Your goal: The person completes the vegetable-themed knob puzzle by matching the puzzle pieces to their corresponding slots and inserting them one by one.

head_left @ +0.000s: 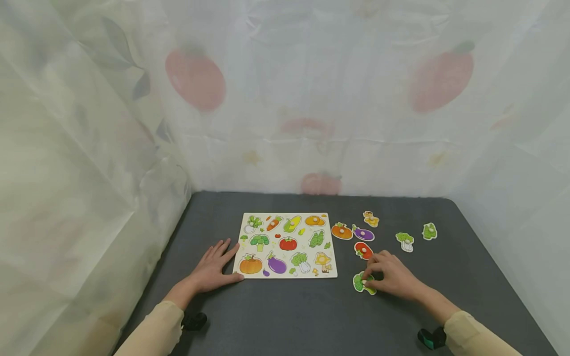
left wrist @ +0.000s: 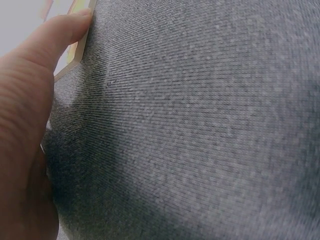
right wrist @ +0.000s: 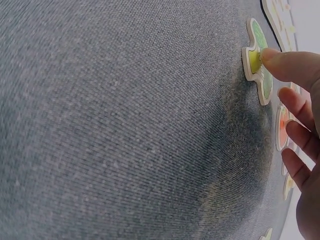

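A white puzzle board (head_left: 267,242) printed with vegetables lies on the dark table. My left hand (head_left: 213,268) rests at its left edge, fingers spread, the thumb (left wrist: 75,27) over the near corner. My right hand (head_left: 391,275) pinches the small knob of a broccoli puzzle piece (head_left: 358,282), to the right of the board. In the right wrist view, the thumb sits at the knob of that broccoli piece (right wrist: 256,62), and the other fingers are bent beside it. Just beyond that hand lies a tomato piece (head_left: 363,250).
Other knobbed pieces lie right of the board: a pumpkin (head_left: 342,231), an eggplant (head_left: 363,233), a mushroom (head_left: 370,219), a bok choy (head_left: 404,242) and a green piece (head_left: 429,231). A pale printed curtain (head_left: 311,99) hangs around the table (head_left: 303,316).
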The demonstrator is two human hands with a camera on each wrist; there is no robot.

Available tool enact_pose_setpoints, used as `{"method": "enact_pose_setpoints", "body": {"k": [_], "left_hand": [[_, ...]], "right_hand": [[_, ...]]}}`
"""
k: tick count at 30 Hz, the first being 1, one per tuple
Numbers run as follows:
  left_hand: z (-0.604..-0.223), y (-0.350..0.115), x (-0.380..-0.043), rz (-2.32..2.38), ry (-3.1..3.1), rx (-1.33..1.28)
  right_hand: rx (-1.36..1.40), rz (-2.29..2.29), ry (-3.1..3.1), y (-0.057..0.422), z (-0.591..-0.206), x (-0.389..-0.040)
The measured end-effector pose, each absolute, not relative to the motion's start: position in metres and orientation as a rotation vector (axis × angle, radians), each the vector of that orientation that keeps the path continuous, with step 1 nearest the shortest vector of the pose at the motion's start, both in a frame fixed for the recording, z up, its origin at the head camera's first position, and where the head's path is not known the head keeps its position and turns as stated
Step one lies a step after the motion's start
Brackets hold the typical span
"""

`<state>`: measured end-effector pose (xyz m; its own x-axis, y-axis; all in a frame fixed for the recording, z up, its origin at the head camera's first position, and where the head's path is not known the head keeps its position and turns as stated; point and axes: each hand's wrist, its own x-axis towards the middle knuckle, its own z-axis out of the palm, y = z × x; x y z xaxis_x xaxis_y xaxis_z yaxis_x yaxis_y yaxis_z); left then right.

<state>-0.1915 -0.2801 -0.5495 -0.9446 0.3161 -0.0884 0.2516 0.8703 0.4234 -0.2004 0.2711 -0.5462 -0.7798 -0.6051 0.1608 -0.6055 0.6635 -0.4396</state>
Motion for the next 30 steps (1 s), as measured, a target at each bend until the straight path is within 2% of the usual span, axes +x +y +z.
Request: {"method": "enact_pose_setpoints", "body": {"k": [30], "left_hand": [[-0.5519, -0.2810, -0.1912, 0.602, 2.889, 0.437]], "right_hand": [[1.126, 0.688, -2.784, 0.2712, -0.5476, -0.1994]]}}
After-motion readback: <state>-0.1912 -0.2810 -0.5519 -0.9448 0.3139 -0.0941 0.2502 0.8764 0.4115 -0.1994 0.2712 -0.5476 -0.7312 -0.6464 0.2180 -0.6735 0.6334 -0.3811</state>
